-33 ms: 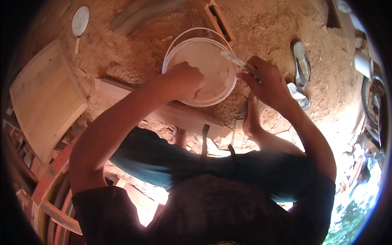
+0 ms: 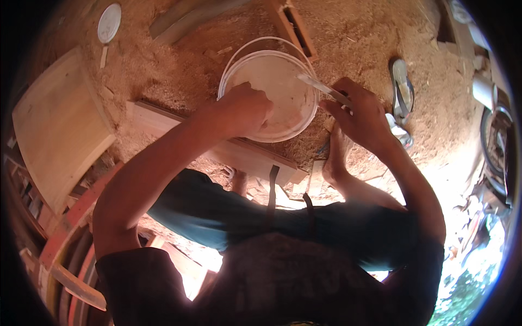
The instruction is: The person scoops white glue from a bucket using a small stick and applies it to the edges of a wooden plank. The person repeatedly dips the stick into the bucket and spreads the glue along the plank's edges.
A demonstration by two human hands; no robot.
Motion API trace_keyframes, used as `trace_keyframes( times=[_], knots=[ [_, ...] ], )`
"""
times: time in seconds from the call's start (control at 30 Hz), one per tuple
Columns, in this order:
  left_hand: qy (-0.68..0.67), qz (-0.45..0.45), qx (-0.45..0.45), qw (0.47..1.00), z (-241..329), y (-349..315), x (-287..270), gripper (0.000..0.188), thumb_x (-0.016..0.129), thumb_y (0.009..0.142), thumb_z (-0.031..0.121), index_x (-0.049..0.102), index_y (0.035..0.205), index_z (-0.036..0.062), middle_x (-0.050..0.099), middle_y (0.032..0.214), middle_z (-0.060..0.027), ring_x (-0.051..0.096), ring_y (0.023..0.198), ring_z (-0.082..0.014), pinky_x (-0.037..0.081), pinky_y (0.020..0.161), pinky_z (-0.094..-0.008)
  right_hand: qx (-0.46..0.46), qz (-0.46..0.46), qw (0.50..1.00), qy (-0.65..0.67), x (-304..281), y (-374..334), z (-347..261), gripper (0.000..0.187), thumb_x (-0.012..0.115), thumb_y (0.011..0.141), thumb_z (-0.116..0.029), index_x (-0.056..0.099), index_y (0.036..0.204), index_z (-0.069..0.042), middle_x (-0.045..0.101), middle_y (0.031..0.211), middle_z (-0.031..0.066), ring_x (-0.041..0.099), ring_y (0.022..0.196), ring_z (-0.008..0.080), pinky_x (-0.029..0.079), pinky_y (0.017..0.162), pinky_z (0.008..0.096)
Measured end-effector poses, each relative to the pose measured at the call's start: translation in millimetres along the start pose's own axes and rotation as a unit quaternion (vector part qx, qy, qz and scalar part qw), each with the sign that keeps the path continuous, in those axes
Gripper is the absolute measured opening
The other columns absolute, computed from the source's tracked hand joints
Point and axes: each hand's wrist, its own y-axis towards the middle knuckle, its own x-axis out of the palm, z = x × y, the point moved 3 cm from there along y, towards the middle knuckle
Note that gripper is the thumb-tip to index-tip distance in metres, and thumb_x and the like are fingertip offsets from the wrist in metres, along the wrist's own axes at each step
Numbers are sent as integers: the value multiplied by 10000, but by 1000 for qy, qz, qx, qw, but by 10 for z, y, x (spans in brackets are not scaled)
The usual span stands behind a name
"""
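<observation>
At twelve o'clock from the person's knees is a round white pail [image 2: 299, 132], its thin handle arching toward twelve. Over its eight o'clock side is the left hand [image 2: 246, 110], the fingers curled tightly; whether they hold something, I cannot tell. At three o'clock, the right hand [image 2: 358, 113] grasps a flat stick [image 2: 321, 87], which points toward ten. At six lies a wooden board [image 2: 255, 154].

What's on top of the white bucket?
Over the white bucket: left hand at its left part; pale tool, held in the right hand, crossing its right rim. The surface under the left hand is covered.
</observation>
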Motion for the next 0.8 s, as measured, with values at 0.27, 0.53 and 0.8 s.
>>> trace_keyframes(
  times=[0.27,0.53,0.8],
  knots=[
    [-285,511,-290,757,-111,-929,106,398,793,1047,318,685,1286,19,704,852,-111,748,813,-198,584,687,-376,-59,10,992,-107,-465,-197,-173,201,668,1088,-87,711,1273,-21,776,1053,202,794,900,397,616,764,452],
    [-462,382,-239,764,165,-660,493,465,734,1059,186,538,1410,-48,730,978,-215,750,756,-306,581,705,-456,-52,-24,983,-173,-384,-112,-730,278,738,1048,-122,729,1316,-52,795,1022,157,807,845,316,612,704,425],
    [-456,364,-197,788,282,-623,532,349,742,1044,159,510,1231,-23,733,933,-291,740,942,-516,573,776,-565,-76,-99,985,-120,-2,-117,-464,241,787,994,-133,766,1224,-66,779,894,123,783,753,303,599,650,433]
  ],
)
